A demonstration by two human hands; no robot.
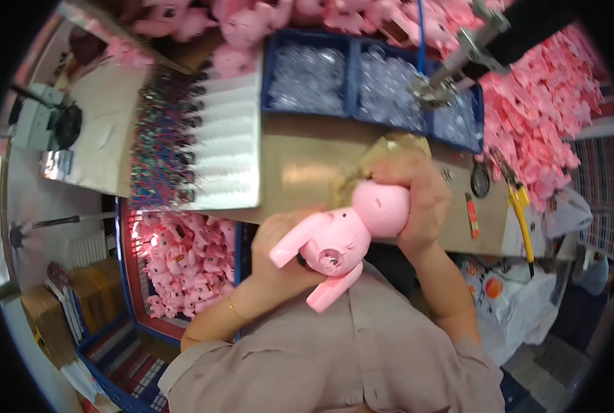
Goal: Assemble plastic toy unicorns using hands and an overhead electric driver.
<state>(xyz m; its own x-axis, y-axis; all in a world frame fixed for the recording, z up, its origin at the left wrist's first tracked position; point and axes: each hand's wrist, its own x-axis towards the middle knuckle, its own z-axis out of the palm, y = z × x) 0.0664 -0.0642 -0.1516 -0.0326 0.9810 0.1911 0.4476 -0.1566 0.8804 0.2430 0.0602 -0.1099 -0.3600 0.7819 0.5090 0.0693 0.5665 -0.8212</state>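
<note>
A pink plastic toy figure point(341, 237) is held in front of my chest, tilted, with its large round end up to the right and two stubby limbs pointing to the lower left. A round opening near the limbs has something shiny inside. My left hand point(276, 251) is closed round the limb end from the left and below. Fingers of my right hand point(420, 196) wrap the round end; this hand is slightly blurred. Behind it on the table lies a yellowish object point(400, 146), partly hidden, its kind unclear.
Blue trays point(352, 113) of clear plastic parts stand at the back, beside a white tray point(228, 138) and bundled wires point(159, 144). Pink parts point(541, 103) heap up at right. A metal tool point(451, 76) hangs above. Yellow-handled tool point(520, 206), red cutter point(472, 215), crate point(129, 275) of pink figures.
</note>
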